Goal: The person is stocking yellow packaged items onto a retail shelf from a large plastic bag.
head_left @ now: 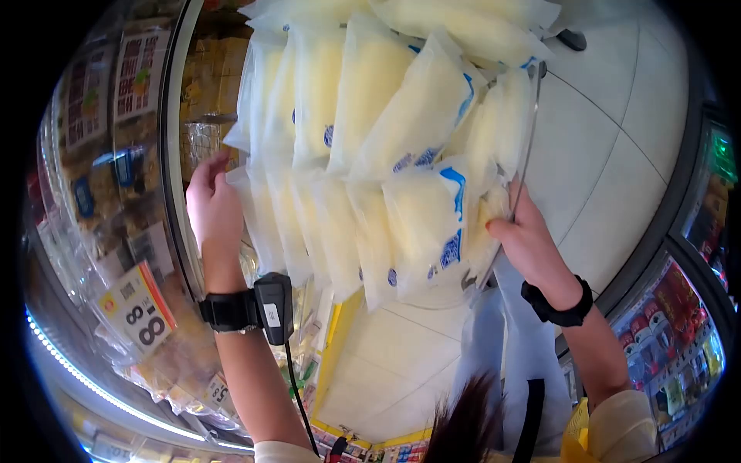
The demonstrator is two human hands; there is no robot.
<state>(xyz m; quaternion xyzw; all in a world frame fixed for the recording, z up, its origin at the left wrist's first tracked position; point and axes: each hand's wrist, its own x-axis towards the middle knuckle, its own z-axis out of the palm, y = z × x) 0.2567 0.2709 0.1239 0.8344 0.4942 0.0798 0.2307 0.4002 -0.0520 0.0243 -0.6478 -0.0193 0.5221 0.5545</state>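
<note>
Gripping container rim (529, 133), R hand (530, 238) has thumb & fingers clamped on it; L hand (214, 202) just beside white pkgs (332, 231) piled btwn hands, can't tell if its fingers are apart.

The bags (417, 108) look like matt, frosted plastic, and the floor tiles (610, 177) smooth and faintly glossy.

A tilted price card (137, 306) bearing large 8s stands among wrapped packs, with red-printed packs (141, 69) above it and a bright light strip (73, 383) curving below it. To the card's right lies the pale tiled floor (610, 147); at the card's far right, beyond that floor, a dark-framed display case (695, 268) holds red packets (670, 305).
</note>
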